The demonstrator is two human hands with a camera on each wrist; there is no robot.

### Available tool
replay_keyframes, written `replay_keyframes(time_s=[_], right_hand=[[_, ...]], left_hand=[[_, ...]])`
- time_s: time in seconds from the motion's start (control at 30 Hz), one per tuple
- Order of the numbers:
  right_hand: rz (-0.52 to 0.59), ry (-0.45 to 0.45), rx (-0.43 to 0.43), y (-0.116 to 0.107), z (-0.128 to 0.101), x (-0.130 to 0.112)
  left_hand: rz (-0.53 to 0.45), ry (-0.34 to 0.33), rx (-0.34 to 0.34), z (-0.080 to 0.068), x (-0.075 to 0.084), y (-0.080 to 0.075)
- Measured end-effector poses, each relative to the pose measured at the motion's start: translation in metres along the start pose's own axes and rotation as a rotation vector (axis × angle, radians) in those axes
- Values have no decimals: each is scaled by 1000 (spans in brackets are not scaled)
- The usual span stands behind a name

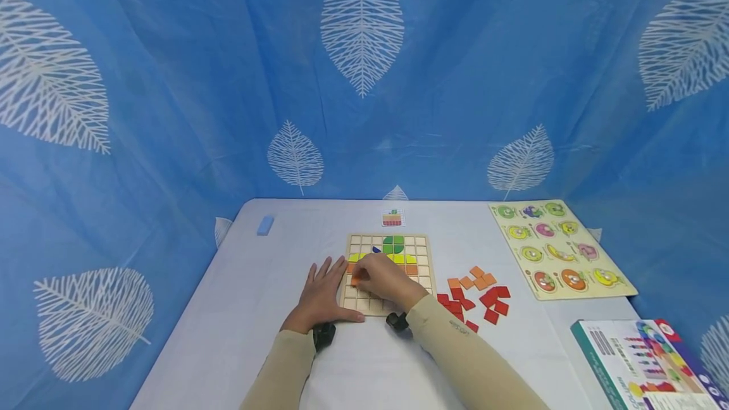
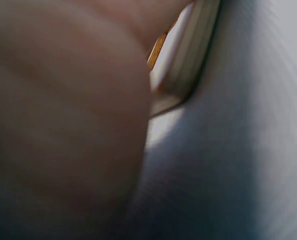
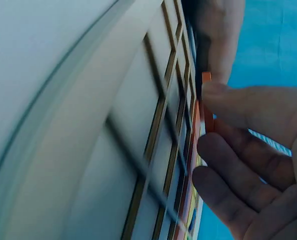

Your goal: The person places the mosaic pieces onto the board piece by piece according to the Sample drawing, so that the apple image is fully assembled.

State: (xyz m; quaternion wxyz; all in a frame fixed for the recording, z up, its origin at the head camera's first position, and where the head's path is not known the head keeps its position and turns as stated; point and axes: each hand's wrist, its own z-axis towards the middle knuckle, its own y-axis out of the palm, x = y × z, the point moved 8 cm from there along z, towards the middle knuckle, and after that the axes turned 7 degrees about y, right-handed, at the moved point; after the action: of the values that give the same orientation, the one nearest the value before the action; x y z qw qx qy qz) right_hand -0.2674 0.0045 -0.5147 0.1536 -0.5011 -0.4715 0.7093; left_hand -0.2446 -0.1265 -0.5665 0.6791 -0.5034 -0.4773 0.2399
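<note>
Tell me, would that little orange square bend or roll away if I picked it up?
Probably not. The orange tile, pinched in the right hand, looks thin, flat and straight-edged, so likely stiff. With flat sides, it should slide rather than roll. It seems light, since fingertips alone hold it over the grid board.

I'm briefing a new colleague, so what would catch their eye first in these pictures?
Mid-table, the wooden grid board with green, yellow and orange tiles draws the eye; the right hand pinches an orange tile over it while the left hand steadies its edge. Loose red and orange tiles lie to its right.
</note>
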Motion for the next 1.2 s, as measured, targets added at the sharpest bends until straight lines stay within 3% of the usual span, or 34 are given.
replay_keyframes(time_s=[0.37, 0.7, 1.0, 1.2], right_hand=[[60, 106, 97, 13, 8, 2], [127, 160, 131, 10, -3, 8], [226, 224, 212, -28, -37, 43], [175, 301, 204, -62, -71, 84]], left_hand=[[-30, 24, 32, -2, 2, -3], [-22, 11, 21, -2, 2, -1], [-3, -22, 17, 0, 2, -2], [-11, -34, 1, -1, 2, -1]])
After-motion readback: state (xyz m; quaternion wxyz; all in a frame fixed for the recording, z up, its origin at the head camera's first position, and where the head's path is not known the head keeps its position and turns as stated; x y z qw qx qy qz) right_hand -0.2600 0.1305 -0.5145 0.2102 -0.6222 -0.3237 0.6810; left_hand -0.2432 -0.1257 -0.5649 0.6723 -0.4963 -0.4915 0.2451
